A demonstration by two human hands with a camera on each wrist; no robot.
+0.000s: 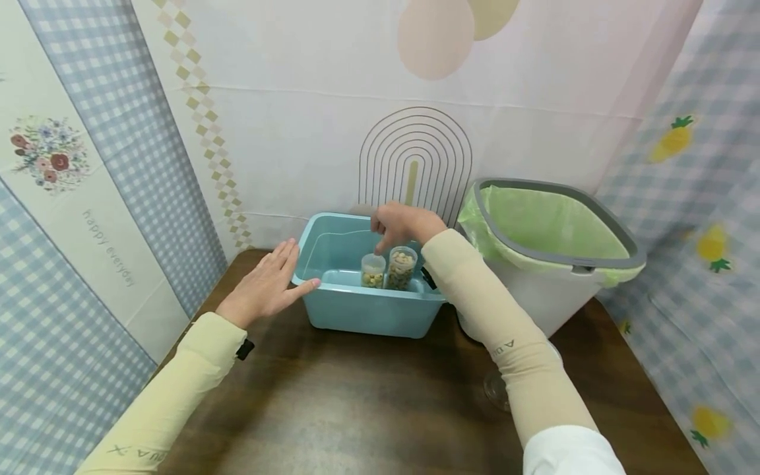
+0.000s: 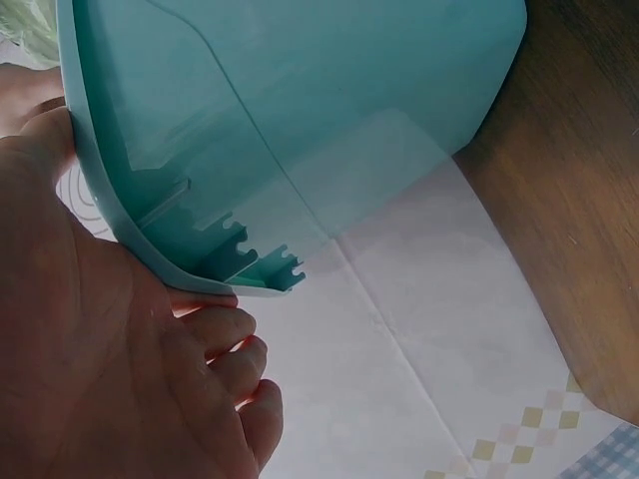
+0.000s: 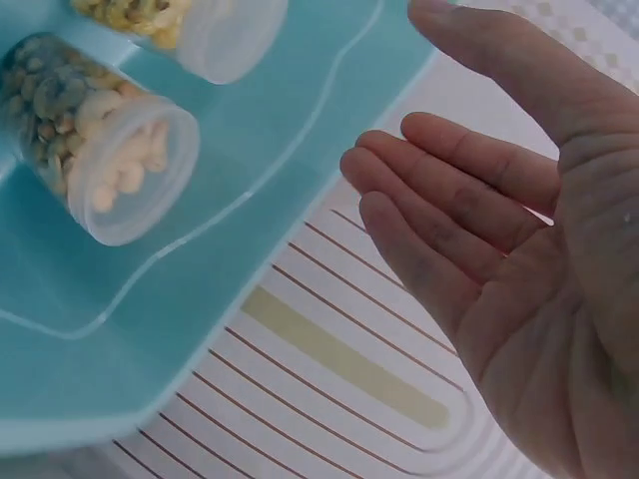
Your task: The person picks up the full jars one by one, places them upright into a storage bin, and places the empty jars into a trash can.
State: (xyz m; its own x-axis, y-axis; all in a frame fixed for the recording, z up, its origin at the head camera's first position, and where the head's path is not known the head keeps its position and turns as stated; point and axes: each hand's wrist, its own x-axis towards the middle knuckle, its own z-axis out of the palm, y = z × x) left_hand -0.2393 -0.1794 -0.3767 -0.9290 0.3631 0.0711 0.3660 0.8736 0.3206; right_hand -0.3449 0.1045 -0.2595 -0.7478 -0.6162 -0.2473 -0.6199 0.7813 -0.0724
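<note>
Left hand (image 1: 266,285) is lying flat with fingers straight, thumb and palm edge touching the near-left rim of the teal bin (image 1: 341,310); it is holding nothing. The left wrist view is showing the palm pressed against the bin's lip.

Right hand (image 1: 399,224) is hovering over the bin's interior, fingers relaxed and slightly bent, gripping nothing; the right wrist view is showing an empty palm above the jars.

Two clear lidded jars are standing upright inside the bin, touching or nearly so: the shorter jar (image 1: 373,270) on the left, the taller jar (image 1: 402,267) on the right, both holding what look like beans or nuts.

Risks, as judged:
- The right sleeve is crossing just beside the taller jar; a sideways drift of the forearm could be tipping it into its neighbour
- The left hand is only resting on the rim, not gripping, so a knock could be sliding the bin across the smooth counter (image 1: 368,402)
- A glass object (image 1: 495,389) is sitting partly hidden under the right forearm; lowering the elbow could be striking it

Surface: dark brown wood-grain counter. Just right of the bin, a white waste bin (image 1: 552,264) with grey rim and green liner is standing. Patterned cloths are hanging all round: checks, flowers, arches, pineapples
</note>
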